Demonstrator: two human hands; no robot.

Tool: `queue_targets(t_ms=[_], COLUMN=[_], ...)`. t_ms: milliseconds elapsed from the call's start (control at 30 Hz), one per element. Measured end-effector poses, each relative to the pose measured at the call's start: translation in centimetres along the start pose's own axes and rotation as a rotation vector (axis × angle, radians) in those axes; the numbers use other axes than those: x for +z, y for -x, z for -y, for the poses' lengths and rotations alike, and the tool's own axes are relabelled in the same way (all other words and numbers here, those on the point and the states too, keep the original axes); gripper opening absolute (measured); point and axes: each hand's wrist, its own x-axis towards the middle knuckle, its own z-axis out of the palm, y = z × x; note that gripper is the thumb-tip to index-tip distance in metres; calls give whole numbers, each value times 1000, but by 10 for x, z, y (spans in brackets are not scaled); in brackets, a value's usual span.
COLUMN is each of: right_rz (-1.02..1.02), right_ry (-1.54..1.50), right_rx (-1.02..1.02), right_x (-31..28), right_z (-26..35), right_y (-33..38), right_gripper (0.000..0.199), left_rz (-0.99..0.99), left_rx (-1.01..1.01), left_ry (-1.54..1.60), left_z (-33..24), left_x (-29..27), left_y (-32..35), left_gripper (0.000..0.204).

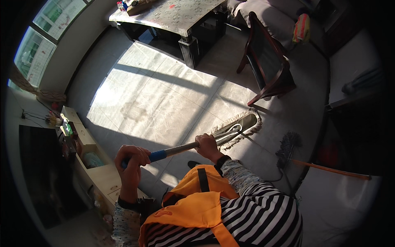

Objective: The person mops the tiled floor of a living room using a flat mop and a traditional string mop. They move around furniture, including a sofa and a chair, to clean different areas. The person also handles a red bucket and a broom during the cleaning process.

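Observation:
A dust mop (181, 148) with a metal pole and a blue grip slants across in front of me. My left hand (132, 158) is wrapped round the blue grip at the pole's upper end. Farther down the bare metal, my right hand (207, 146) closes round the pole. The long flat mop head (247, 122), edged with pale fringe, lies on the grey tiled floor (164, 99), partly in sunlight. Its near end is partly hidden by my right hand and the pole.
Beyond the mop head stands a dark wooden chair (267, 61). A table (164, 18) with black legs is at the far side, beside a sofa (263, 16). A cabinet (96, 175) with an open drawer lines the left. At right lies a grey fluffy duster (289, 146).

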Motion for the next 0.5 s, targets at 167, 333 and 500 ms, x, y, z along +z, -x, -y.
queue_targets(t_ms=[167, 333, 500], right_rz=[-221, -356, -479], right_ry=[-87, -194, -265], right_rx=[47, 49, -2], right_x=[-52, -97, -146], right_z=[-76, -125, -148], right_y=[59, 105, 151], right_gripper=[17, 15, 15], left_rz=[137, 315, 630], left_rx=[54, 103, 236], left_ry=[88, 14, -79], left_z=[0, -20, -47], left_x=[120, 216, 283], left_y=[16, 33, 47], left_gripper=[16, 17, 27])
